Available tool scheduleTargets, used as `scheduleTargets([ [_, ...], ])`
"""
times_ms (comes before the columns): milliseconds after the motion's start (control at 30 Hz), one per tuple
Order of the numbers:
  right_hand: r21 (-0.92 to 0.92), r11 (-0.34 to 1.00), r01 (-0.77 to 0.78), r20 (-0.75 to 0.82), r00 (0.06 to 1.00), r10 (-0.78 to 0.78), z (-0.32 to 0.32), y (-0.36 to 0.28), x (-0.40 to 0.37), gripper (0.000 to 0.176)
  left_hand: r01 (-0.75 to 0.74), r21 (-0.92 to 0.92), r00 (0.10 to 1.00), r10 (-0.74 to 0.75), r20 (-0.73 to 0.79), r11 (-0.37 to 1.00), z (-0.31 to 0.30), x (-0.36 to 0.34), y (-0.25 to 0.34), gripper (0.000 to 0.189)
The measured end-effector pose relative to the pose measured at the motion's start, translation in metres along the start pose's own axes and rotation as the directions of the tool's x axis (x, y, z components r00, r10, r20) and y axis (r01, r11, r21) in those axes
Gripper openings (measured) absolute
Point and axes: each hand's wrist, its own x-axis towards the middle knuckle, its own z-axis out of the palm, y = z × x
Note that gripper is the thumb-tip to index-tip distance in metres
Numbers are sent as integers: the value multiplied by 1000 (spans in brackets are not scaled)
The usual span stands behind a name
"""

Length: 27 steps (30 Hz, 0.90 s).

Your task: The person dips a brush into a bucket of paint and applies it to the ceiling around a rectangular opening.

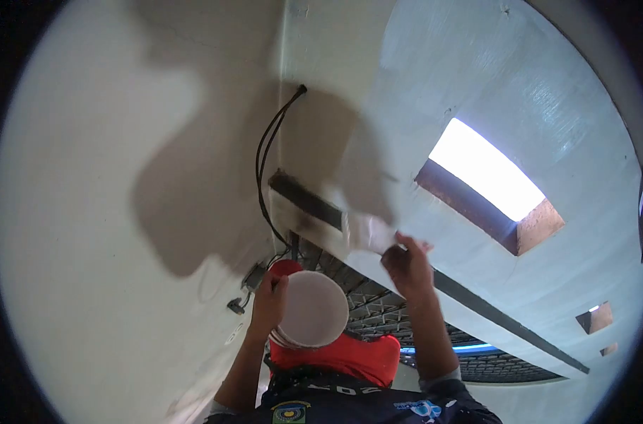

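Observation:
My left hand (270,305) is closed on the rim of a white bucket (313,309), whose round mouth faces me. The bucket's inside looks pale and smooth. Something red (286,267) shows just behind the rim, beside my left fingers. Farther right, my raised right hand (410,267) grips a wide, pale paintbrush (369,233), blurred by motion. The brush overlaps the dark strip (306,201) along the ledge of the wall.
Two black cables (262,169) come out of the wall corner and hang down toward a small box (253,275). A bright window opening (487,169) is at right. Metal latticework (367,300) lies below the ledge. A red cloth-like thing (364,359) is near my body.

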Motion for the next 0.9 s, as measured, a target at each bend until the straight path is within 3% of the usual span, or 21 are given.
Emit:
scheduleTargets([
  [33,-33,987,159,-31,987,-160,15,-17,6,19,27,0,1000,-27,-2,1000,-1,0,-1,29],
  [100,-127,903,411,73,911,-405,52,-55,14,18,9,-8,1000,-9,6,1000,-3,-1,-3,28],
  [200,-374,588,717,197,681,-705,125,-112,4,21,21,-56,1000,-20,15,998,-5,0,-9,27],
  [300,-575,141,806,429,444,-786,180,-148,11,22,86,-111,996,-82,39,990,-6,1,-11,28],
  [333,-573,135,808,434,439,-787,194,-155,24,22,124,-120,991,-118,58,985,-7,1,-9,31],
  [400,-405,-231,885,713,148,-686,216,-164,52,29,130,-128,990,-122,64,983,-11,1,-1,31],
  [433,-404,-232,885,715,147,-683,224,-166,63,29,140,-130,989,-131,73,982,-11,1,1,31],
  [500,-536,-444,718,810,290,-509,239,-164,75,29,136,-115,989,-128,73,984,-10,2,-1,31],
  [533,-641,-453,620,765,466,-444,244,-164,78,31,131,-98,989,-124,75,986,-10,2,-2,32],
  [567,-640,-454,620,766,467,-442,246,-164,85,31,133,-100,989,-126,75,986,-11,2,-2,32],
  [633,-527,-685,502,829,483,-283,248,-167,102,32,136,-140,991,-133,29,981,-13,0,2,28],
  [767,-450,-719,530,878,409,-248,263,-190,104,32,148,-135,989,-143,46,980,-17,1,2,28],
  [833,-309,-874,374,946,212,-243,283,-207,83,30,123,-142,992,-118,41,982,-18,2,1,28],
  [900,-319,-906,278,943,190,-274,305,-219,61,26,123,-119,992,-118,49,985,-15,4,-6,27],
])
